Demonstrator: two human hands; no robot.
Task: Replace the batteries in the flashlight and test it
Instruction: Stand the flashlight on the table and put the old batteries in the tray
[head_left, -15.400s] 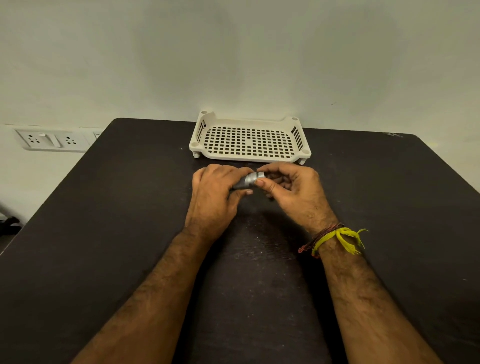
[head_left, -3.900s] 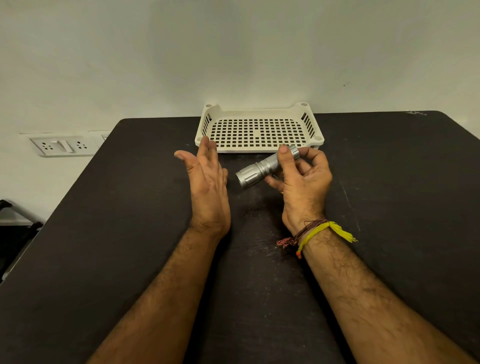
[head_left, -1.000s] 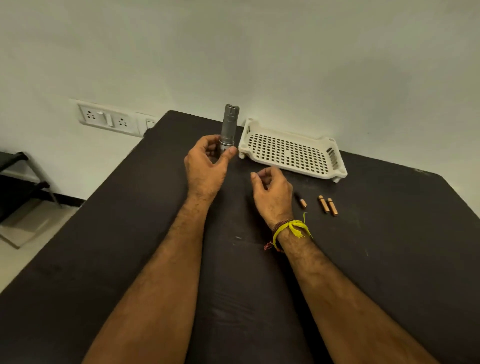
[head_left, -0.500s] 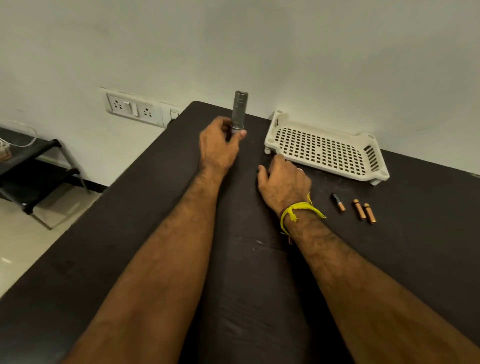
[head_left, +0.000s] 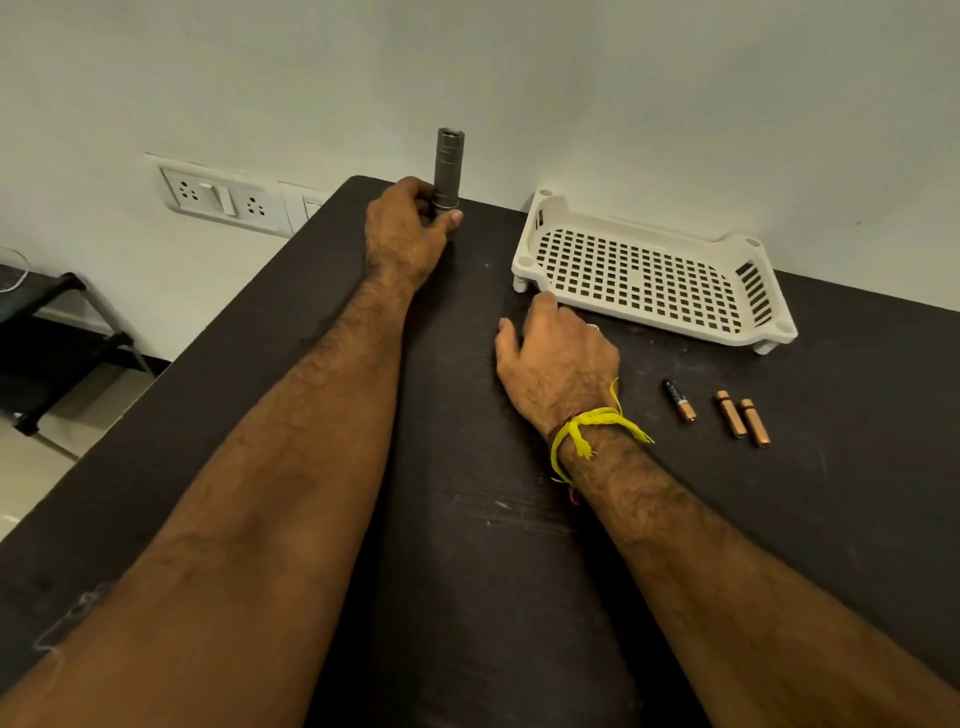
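Left hand (head_left: 405, 234) fingers grasp upright flashlight (head_left: 449, 169). Right hand (head_left: 558, 364) released, flat on surface (head_left: 467, 519). Batteries (head_left: 727, 413) at its 3 o'clock, labels unreadable.

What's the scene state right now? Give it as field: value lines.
surface: black table
flashlight: upright near the table's far left corner, base gripped by left hand
right hand: palm down on the table, near the tray's front edge; whether it holds anything can't be told
tray: white, perforated, nothing in it
batteries: three lying loose on the table, right of the right hand
wall: socket panel at left
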